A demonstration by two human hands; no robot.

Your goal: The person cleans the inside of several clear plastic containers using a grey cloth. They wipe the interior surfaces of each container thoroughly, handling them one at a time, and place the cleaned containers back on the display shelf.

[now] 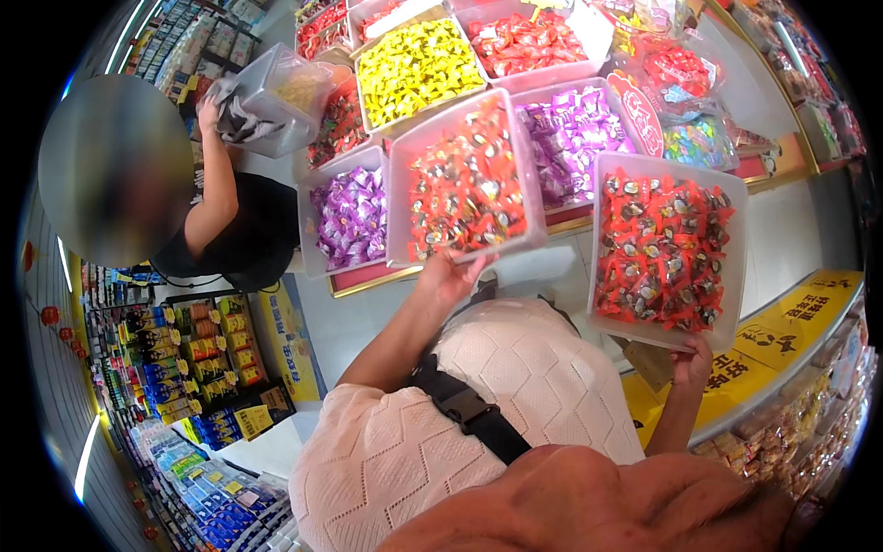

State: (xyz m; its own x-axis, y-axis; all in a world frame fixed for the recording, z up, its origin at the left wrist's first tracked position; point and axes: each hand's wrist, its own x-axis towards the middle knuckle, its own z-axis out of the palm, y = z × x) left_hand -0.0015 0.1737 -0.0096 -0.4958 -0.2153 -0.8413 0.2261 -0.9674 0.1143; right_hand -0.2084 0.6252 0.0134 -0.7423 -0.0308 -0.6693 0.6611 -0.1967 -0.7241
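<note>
My left hand (450, 277) grips the near rim of a translucent plastic bin (519, 176) of candies in orange-red wrappers (469, 190). That bin is tilted and overlaps its neighbours on the display. At the right, my right hand (692, 364) has hold of the near corner of a second translucent bin (737, 262), filled with red-wrapped dark candies (662, 248). This one is held out past the display's edge, over the floor. Purple-wrapped candies (569, 141) lie in a bin behind and between the two, and more purple candies (350, 217) fill a bin at the left.
Bins of yellow candies (421, 72) and red candies (528, 43) stand farther back. A co-worker (234, 221) at the left holds a clear bin (279, 103) with grey cloth. Packaged goods fill a shelf rack (200, 345) at lower left. Yellow-edged shelving (766, 345) runs along the right.
</note>
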